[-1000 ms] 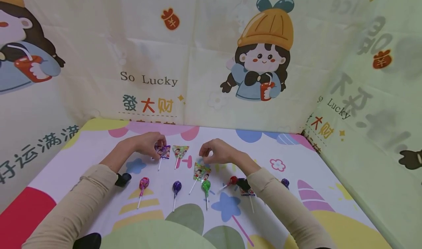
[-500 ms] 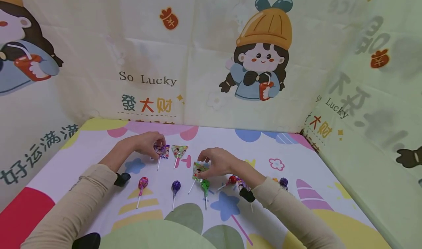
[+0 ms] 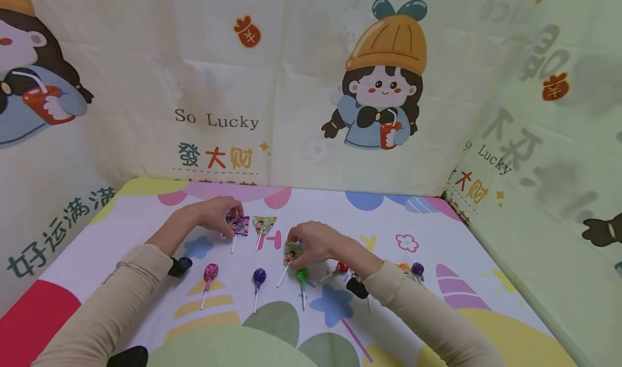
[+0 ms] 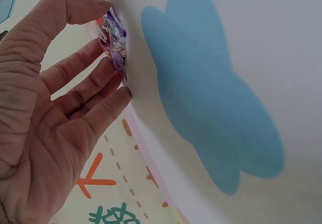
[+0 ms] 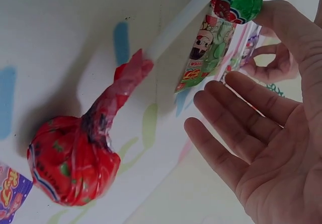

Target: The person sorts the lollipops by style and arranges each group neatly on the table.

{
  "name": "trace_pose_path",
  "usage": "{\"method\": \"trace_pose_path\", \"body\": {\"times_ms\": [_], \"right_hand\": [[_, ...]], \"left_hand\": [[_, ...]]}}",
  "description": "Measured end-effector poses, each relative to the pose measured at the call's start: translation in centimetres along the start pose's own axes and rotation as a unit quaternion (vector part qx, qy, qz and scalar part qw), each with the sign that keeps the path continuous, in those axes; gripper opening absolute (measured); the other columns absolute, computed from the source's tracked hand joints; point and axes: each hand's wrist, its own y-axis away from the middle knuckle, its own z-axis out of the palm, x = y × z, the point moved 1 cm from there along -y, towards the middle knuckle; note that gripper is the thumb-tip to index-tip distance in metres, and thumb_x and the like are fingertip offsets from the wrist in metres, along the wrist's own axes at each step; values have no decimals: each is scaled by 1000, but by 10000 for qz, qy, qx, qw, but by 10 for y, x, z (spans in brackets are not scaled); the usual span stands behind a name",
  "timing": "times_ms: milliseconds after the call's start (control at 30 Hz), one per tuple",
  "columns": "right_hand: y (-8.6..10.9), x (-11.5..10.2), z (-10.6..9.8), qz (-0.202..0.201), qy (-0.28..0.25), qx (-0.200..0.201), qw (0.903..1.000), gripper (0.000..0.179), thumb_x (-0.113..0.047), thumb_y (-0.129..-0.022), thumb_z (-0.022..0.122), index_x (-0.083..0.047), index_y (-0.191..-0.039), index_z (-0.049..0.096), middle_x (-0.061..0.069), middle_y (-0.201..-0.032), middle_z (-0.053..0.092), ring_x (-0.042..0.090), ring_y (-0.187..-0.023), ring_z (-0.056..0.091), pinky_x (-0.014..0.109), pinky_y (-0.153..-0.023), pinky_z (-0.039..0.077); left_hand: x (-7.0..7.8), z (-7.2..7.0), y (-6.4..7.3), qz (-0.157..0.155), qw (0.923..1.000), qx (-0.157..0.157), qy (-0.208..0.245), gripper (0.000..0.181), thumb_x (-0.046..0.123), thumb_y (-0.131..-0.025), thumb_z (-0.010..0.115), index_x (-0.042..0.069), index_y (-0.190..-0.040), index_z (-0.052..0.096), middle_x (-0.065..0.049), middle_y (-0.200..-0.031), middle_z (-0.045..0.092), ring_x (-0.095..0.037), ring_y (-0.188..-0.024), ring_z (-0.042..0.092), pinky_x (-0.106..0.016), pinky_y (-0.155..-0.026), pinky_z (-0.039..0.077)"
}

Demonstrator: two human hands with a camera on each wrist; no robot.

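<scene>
At the back left of the table, my left hand (image 3: 214, 215) holds a flat lollipop in a purple printed wrapper (image 3: 239, 226) between thumb and fingertips. The left wrist view shows the purple wrapper (image 4: 116, 45) edge-on, with the thumb at one edge and fingers at the other. My right hand (image 3: 318, 240) spans a flat lollipop in a green printed wrapper (image 3: 292, 252), fingertips at its far edge and thumb at its near edge. The thumb tip is hidden behind a round green lollipop (image 5: 244, 0) in the right wrist view. A green triangular-wrapped lollipop (image 3: 264, 225) lies between both hands.
Nearer me lie a pink round lollipop (image 3: 211, 272) and a dark purple one (image 3: 259, 276). A red round lollipop (image 3: 342, 268) lies under the right forearm, and another purple one (image 3: 418, 270) farther right. Printed cloth walls (image 3: 291, 86) stand behind and beside the table.
My right hand has come down over the green-wrapped lollipop, moving slightly left and nearer, its fingers now at the wrapper's edges. My left hand stays at the purple-wrapped lollipop.
</scene>
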Motion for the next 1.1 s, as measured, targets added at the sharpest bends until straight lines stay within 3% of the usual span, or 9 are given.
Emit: {"method": "trace_pose_path", "body": {"times_ms": [367, 867, 1100], "right_hand": [[-11, -2, 4, 134, 205, -207, 9995, 55, -47, -78, 87, -17, -122, 71, -6, -106, 69, 10, -95, 57, 29, -86, 51], [-16, -11, 7, 39, 344, -207, 9992, 49, -35, -79, 89, -21, -121, 69, -9, -101, 67, 9, -89, 56, 26, -81, 50], [-16, -4, 8, -134, 294, -140, 9994, 49, -33, -80, 88, -22, -124, 68, -8, -110, 69, 8, -94, 58, 29, -89, 51]], "left_hand": [[0, 3, -1, -51, 10000, 25, -12, 52, 23, -78, 90, 8, -119, 62, -7, -109, 62, -23, -98, 56, -45, -94, 53], [-2, 4, -1, -99, 9999, 76, 26, 52, 23, -76, 90, 8, -118, 62, -7, -108, 61, -24, -97, 56, -44, -91, 53], [-2, 5, -1, -173, 9998, 95, 28, 50, 22, -77, 90, 10, -117, 63, -6, -108, 61, -22, -95, 56, -42, -89, 54]]}}
